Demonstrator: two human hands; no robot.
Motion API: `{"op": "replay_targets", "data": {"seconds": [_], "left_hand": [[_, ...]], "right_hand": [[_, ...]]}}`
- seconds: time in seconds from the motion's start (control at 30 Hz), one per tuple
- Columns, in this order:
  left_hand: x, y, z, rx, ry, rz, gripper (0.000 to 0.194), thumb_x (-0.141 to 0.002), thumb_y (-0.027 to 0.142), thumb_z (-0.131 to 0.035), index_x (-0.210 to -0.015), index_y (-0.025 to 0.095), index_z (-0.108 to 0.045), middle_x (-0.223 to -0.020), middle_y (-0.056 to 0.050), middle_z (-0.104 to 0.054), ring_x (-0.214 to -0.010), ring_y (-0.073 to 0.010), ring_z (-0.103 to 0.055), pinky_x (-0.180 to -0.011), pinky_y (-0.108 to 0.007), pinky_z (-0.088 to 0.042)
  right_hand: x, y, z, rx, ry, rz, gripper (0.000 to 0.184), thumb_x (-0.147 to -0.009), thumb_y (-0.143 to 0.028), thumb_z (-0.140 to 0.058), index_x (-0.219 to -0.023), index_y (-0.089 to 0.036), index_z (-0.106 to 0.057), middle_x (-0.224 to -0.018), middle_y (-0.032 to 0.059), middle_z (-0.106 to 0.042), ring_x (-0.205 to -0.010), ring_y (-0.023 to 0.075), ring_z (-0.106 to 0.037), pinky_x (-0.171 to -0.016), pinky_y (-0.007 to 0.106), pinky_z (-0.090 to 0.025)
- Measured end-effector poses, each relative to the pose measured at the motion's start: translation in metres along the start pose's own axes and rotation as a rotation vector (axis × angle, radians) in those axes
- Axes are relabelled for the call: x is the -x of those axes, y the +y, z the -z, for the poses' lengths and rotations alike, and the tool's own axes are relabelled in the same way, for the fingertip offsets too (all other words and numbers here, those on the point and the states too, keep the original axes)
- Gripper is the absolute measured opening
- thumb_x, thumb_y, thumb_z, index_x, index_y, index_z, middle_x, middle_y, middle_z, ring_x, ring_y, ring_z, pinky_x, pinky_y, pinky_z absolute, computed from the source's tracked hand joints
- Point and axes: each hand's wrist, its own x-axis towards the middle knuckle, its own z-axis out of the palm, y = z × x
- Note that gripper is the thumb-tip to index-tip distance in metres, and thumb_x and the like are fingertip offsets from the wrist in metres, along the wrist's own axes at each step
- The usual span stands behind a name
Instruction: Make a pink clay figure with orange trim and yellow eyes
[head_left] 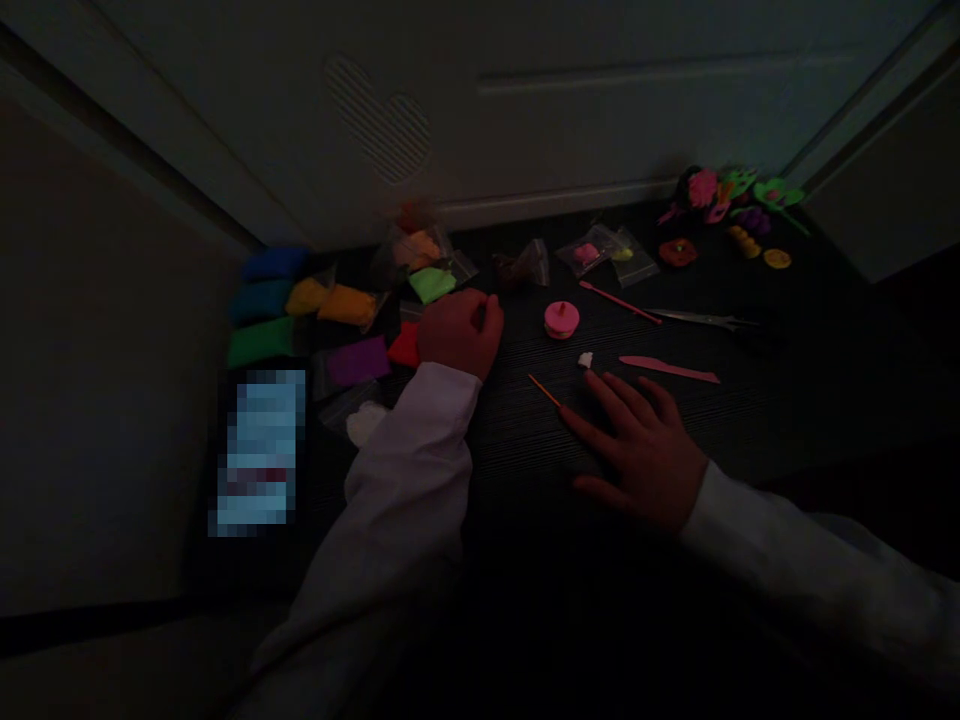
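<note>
My left hand is closed, its fingers curled, beside a red packet and a light green packet; whatever it may hold is hidden. Spread low over the dark table, my right hand holds nothing. One of its fingertips meets the end of a thin orange stick. Just beyond the fingers lies a small white lump. A round pink piece with a pale layer under its top sits farther back, between the two hands. To the right of it are a pink modelling knife and a slim pink tool.
Scissors lie at the right. Bagged coloured clay, such as a purple packet, and a lit phone occupy the left. Small clay shapes, including a pink flower, stand at the back right. A pale panel rises behind the table.
</note>
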Motion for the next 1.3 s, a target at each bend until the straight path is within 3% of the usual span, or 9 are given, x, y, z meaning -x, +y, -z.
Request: {"op": "replay_targets", "data": {"seconds": [1.03, 1.3], "left_hand": [[0.001, -0.002, 0.001, -0.019, 0.015, -0.039, 0.025, -0.078, 0.033, -0.041, -0.062, 0.019, -0.054, -0.056, -0.001, -0.055, -0.054, -0.0138, -0.049, -0.052, -0.027, -0.031], [0.001, -0.003, 0.000, -0.016, 0.007, -0.036, 0.025, -0.078, 0.033, -0.040, -0.064, 0.019, -0.055, -0.057, -0.002, -0.056, -0.056, -0.0147, -0.050, -0.054, -0.028, -0.033]], "right_hand": [[-0.001, -0.001, -0.002, 0.044, 0.023, -0.009, 0.062, -0.076, -0.058, -0.033, -0.128, -0.027, -0.029, -0.140, 0.0133, -0.015, -0.125, 0.0301, -0.019, -0.095, 0.053, -0.014], [-0.023, 0.009, 0.006, 0.074, 0.082, -0.003, 0.063, -0.077, -0.058, -0.032, -0.129, -0.023, -0.028, -0.140, 0.0136, -0.014, -0.125, 0.0301, -0.018, -0.095, 0.053, -0.011]]}}
